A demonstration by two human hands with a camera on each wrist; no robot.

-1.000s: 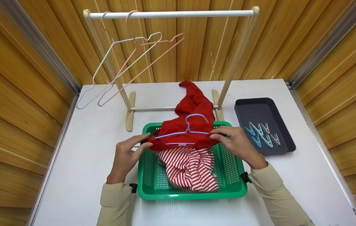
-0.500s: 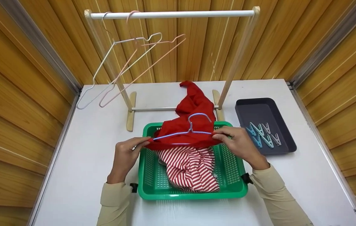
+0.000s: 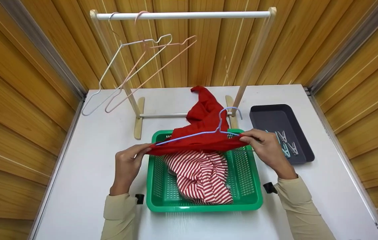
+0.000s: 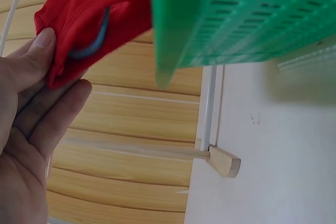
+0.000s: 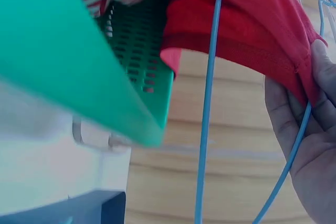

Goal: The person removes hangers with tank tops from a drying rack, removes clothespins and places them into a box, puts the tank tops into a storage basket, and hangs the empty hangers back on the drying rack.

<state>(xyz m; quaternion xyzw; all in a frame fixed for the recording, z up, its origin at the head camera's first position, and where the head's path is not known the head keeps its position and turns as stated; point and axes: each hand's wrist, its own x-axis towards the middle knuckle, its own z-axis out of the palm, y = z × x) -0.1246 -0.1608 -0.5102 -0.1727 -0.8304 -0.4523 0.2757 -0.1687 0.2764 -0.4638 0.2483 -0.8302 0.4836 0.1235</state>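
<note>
A red garment (image 3: 208,106) is stretched by its edge between both hands over the green basket (image 3: 203,209). A blue wire hanger (image 3: 219,124) runs through it, hook up. My left hand (image 3: 127,165) pinches the left corner of the red edge; in the left wrist view, a curved hanger end shows inside the cloth. With thumb and fingers, my right hand (image 3: 272,151) pinches the right side of the edge. Two bars of the blue hanger (image 5: 208,103) stick out of the opening in the right wrist view, one passing along the right hand. A red-and-white striped garment (image 3: 202,180) lies in the basket.
Behind the basket stands a rack (image 3: 182,15) with a wooden frame and white bars. A white hanger (image 3: 110,65) and a pink hanger (image 3: 172,61) hang at its left. A dark tray (image 3: 265,115) with several clothespins (image 3: 293,148) is on the right.
The hands have moved farther apart, stretching the red edge wider. The blue hanger has shifted right and slightly up, its hook now near the rack's right foot.
</note>
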